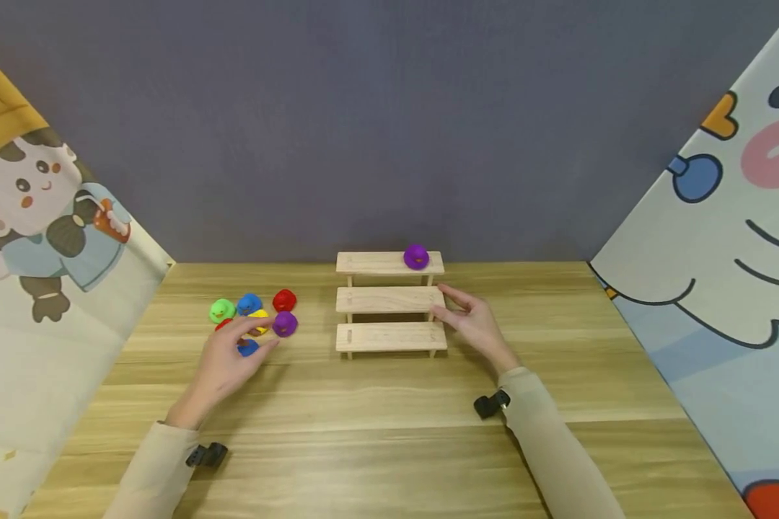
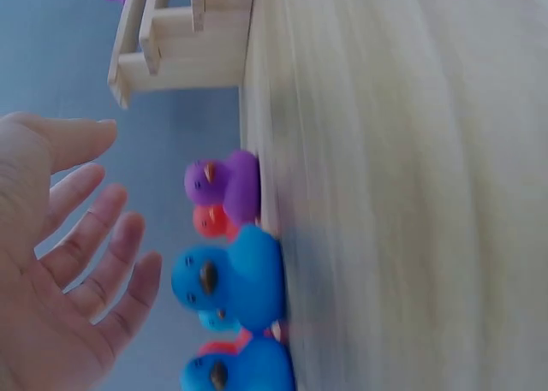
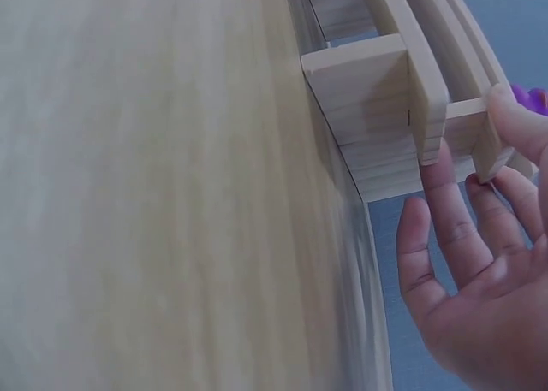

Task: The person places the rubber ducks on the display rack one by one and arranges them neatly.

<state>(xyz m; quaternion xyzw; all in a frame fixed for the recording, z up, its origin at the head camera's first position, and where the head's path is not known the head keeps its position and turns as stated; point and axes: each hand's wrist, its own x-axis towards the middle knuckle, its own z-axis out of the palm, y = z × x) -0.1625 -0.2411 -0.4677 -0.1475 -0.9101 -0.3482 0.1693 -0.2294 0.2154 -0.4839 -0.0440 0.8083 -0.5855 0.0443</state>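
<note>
My left hand hovers over a cluster of small toy ducks, its fingers and thumb apart with nothing between them. Nearest its fingertips is a purple duck; a blue duck sits beneath the hand. A yellow duck and a red one are partly hidden behind the fingers. At the three-step wooden display stand, my right hand holds the right end of the middle step between thumb and fingers. Another purple duck sits on the top step, toward the right.
A green duck, a second blue duck and a red duck stand at the back of the cluster. Behind the wooden table rises a grey wall. Cartoon-printed panels flank both sides.
</note>
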